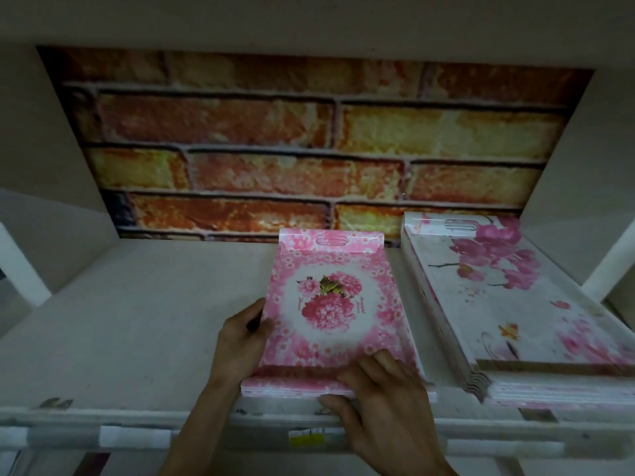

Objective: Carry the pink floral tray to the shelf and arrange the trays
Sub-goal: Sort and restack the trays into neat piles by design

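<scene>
The pink floral tray (pixel 335 304) lies flat on the shelf (pixel 137 321), on top of a small stack of like trays, its slotted handle end toward the brick-pattern back wall. My left hand (pixel 240 341) grips the tray's left edge, thumb on top. My right hand (pixel 381 396) holds the near edge of the stack, fingers curled over the top and thumb under the front. A second stack of larger white trays with pink orchid print (pixel 515 304) lies just to the right, a narrow gap between the two stacks.
The left half of the shelf board is bare. A white front rail (pixel 137 431) with a yellow label (pixel 307 438) runs along the shelf edge. White uprights stand at both sides, and the shelf above hangs low overhead.
</scene>
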The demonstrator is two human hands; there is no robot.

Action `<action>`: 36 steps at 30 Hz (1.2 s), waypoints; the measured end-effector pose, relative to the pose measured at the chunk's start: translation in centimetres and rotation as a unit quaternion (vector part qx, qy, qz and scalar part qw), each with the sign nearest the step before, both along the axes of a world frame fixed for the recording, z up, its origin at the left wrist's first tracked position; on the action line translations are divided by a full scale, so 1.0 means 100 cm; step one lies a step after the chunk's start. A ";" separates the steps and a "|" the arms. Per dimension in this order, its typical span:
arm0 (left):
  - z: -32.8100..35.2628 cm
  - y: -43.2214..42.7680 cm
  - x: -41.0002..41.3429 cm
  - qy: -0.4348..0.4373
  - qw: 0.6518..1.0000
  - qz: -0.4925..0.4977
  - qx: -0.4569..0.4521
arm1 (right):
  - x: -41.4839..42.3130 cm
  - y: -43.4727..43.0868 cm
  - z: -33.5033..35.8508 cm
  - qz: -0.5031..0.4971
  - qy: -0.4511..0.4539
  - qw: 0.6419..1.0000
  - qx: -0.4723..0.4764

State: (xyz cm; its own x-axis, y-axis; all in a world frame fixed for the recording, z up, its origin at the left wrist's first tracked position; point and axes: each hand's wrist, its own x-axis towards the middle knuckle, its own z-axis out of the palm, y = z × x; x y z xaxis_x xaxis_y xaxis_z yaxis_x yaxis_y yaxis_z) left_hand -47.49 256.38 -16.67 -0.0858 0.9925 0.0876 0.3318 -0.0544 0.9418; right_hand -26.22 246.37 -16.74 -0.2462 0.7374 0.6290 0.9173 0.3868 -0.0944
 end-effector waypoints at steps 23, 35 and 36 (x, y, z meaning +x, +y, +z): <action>0.000 0.029 0.035 -0.004 1.000 0.002 -0.010 | 0.037 0.024 0.003 -0.007 0.008 1.000 -0.006; 0.007 0.036 0.054 0.032 0.999 0.002 -0.001 | 0.054 0.035 0.007 -0.016 0.014 0.999 -0.024; 0.007 0.036 0.054 0.033 0.999 0.001 0.000 | 0.054 0.036 0.007 -0.017 0.014 0.999 -0.023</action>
State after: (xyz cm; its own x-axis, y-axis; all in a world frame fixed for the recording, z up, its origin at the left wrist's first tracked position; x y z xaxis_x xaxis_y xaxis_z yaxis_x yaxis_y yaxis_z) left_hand -42.07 259.99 -15.95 -0.0822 0.9922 0.0932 0.3934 -0.0536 0.9178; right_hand -20.83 249.95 -16.05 -0.2023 0.7731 0.6012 0.9267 0.3496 -0.1378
